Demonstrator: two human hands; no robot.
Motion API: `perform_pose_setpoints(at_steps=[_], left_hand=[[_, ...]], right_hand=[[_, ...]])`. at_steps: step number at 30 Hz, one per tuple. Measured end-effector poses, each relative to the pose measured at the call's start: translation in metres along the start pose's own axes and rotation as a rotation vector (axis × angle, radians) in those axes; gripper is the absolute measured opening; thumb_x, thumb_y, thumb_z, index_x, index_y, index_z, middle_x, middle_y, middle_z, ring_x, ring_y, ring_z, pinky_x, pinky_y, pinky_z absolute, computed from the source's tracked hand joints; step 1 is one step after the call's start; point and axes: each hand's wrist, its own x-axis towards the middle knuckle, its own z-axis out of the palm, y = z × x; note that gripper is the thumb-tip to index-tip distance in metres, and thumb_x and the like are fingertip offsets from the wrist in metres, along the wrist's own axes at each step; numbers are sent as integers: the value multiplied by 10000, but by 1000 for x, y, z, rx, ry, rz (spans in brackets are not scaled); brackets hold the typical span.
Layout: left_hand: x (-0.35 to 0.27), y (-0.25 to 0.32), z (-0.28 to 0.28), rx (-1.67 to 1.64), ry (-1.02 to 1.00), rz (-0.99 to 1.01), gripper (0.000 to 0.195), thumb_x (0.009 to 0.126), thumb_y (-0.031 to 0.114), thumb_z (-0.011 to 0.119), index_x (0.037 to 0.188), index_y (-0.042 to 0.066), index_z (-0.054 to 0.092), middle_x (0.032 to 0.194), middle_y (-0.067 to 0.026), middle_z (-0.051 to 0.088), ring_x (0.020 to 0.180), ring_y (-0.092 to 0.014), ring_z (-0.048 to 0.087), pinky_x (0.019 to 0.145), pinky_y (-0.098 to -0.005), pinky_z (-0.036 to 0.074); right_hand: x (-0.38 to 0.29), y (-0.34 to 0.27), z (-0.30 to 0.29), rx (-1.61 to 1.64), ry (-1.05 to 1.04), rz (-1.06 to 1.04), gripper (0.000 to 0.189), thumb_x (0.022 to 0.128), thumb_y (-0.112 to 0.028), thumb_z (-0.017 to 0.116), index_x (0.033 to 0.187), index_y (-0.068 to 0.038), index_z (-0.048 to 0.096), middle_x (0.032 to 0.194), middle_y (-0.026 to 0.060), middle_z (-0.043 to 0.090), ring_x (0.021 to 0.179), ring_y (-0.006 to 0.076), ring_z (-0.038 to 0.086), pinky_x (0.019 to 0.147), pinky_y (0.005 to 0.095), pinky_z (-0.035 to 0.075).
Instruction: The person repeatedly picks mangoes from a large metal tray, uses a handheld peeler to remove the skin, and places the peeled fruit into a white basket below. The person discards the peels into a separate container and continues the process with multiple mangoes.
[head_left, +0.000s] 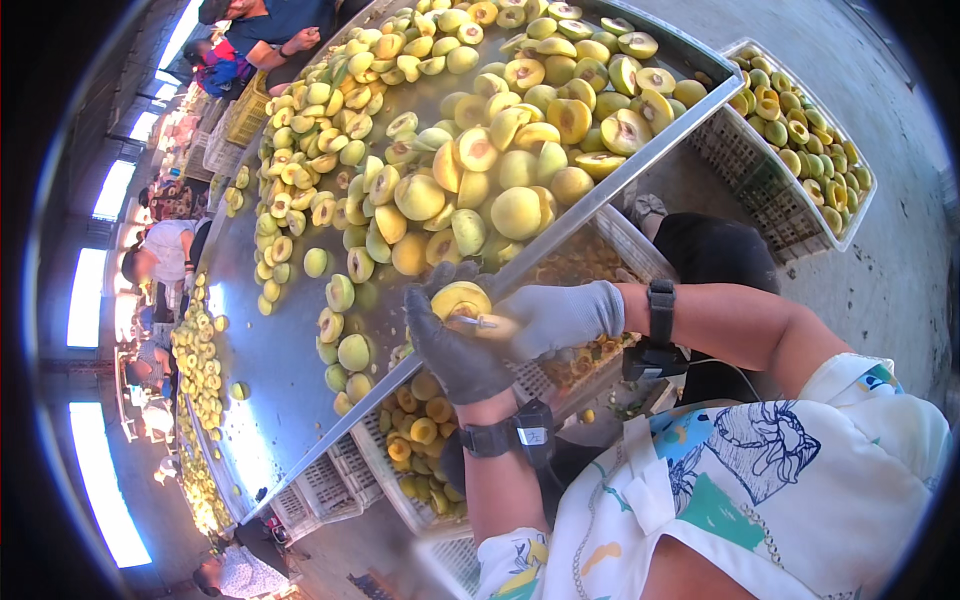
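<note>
My left hand (459, 352), in a dark grey glove, cups a yellow peach half (459, 295) with its cut face turned up. My right hand (559, 319), in a light grey glove, grips a pitting tool (498, 328) by its pale handle. The tool's short metal tip lies against the cut face, beside the brown stone cavity. Whether the stone is still inside cannot be made out. Both hands are above the metal rim (547, 244) of a work table. Many halved yellow-green peaches (517, 169) are heaped on the table just beyond them.
A plastic crate (855, 214) of peach halves stands on the floor at right. Below the table edge, another crate (397, 491) holds pitted halves, and one (626, 352) near my legs holds brownish pieces. Several people sit along tables at left; a person's arm (277, 56) shows at top.
</note>
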Motion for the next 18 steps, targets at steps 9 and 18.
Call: perform_pose_setpoints(at_steps=[9, 18], left_hand=[[8, 12, -44, 211, -39, 266, 472, 999, 303, 571, 1319, -37, 506, 1212, -189, 648, 1144, -285, 626, 1013, -424, 509], [-45, 97, -220, 1082, 566, 322, 422, 1002, 185, 573, 1327, -83, 568, 1268, -172, 642, 1096, -244, 640, 949, -352, 522]], right_hand=[[-17, -17, 5, 96, -148, 274, 237, 854, -168, 695, 1039, -31, 641, 727, -20, 609, 548, 89, 572, 465, 246, 448], [-54, 74, -7, -1322, -282, 434, 343, 852, -248, 656, 1158, -105, 717, 1027, 136, 751, 967, 358, 722, 785, 485, 567]])
